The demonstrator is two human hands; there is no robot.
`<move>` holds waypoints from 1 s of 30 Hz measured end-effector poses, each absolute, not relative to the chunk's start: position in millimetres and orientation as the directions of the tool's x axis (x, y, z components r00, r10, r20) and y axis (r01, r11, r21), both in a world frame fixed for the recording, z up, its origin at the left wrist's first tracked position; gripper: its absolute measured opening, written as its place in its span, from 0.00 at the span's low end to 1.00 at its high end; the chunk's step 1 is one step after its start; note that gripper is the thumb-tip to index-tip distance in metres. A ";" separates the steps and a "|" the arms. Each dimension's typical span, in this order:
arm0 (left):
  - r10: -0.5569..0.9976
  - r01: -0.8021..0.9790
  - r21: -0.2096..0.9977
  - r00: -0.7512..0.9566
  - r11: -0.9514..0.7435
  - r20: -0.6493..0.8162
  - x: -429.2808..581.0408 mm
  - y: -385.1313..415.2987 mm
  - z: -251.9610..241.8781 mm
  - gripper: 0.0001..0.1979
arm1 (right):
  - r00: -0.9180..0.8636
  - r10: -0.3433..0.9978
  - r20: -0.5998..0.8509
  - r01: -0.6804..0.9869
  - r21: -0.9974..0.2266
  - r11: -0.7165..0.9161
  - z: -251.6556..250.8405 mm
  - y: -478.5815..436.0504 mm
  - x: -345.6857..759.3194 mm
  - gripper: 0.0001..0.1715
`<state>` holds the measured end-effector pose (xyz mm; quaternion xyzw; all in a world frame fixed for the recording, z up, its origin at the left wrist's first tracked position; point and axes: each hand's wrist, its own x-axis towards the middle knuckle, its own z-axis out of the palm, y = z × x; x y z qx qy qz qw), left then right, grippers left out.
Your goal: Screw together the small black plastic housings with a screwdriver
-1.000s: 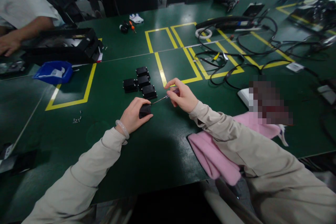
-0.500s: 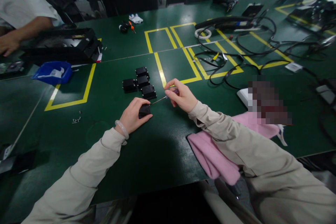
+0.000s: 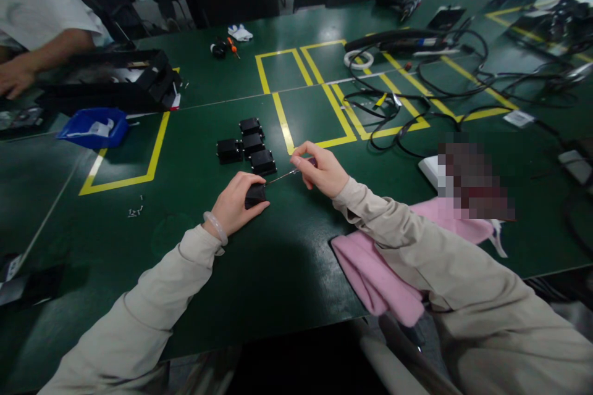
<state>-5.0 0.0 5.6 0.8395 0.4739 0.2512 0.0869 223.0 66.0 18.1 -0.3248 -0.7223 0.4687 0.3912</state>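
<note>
On the green table, my left hand (image 3: 238,200) is closed around a small black box-shaped part (image 3: 255,195), thumb at its near side and fingers over its far side. My right hand (image 3: 322,169) pinches the handle of a screwdriver (image 3: 283,176). The thin shaft slants down to the left, and its tip meets the right edge of the black part near my left fingertips. Just beyond lie several similar black boxes (image 3: 252,144) with shiny bits at their corners. Several small screws (image 3: 134,212) are scattered left of my left hand.
A blue tray (image 3: 94,128) and a black case (image 3: 115,80) stand at the left, near another person's arm (image 3: 50,55). Black cables (image 3: 403,99) sprawl at the right. A pink cloth (image 3: 377,271) lies under my right forearm. Yellow tape (image 3: 283,123) marks the table.
The screwdriver handle looks slightly turned in my right fingers. Both hands and the black part otherwise stay in place.
</note>
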 end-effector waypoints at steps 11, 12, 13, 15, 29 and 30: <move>0.845 0.757 0.383 0.425 -0.529 0.325 -5.5 0.1 5.4 0.17 | -0.471 0.837 0.278 0.080 -0.932 0.354 18.7 65.5 222.4 0.05; 0.845 0.758 0.382 0.426 -0.529 0.325 -5.5 0.1 5.4 0.18 | -0.473 0.840 0.266 0.089 -0.934 0.346 18.6 65.4 222.4 0.06; 0.845 0.758 0.382 0.426 -0.528 0.323 -5.5 0.1 5.5 0.18 | -0.474 0.842 0.257 0.094 -0.936 0.339 18.4 65.4 222.4 0.06; 0.845 0.758 0.382 0.427 -0.528 0.320 -5.5 0.2 5.6 0.18 | -0.477 0.841 0.254 0.092 -0.938 0.336 18.2 65.7 222.6 0.05; 0.839 0.748 0.390 0.428 -0.537 0.335 -5.1 0.1 5.4 0.18 | -0.480 0.843 0.244 0.093 -0.941 0.326 18.8 65.4 223.3 0.05; 0.839 0.748 0.390 0.427 -0.537 0.336 -5.1 0.1 5.4 0.18 | -0.479 0.839 0.258 0.086 -0.937 0.337 19.2 65.3 223.3 0.05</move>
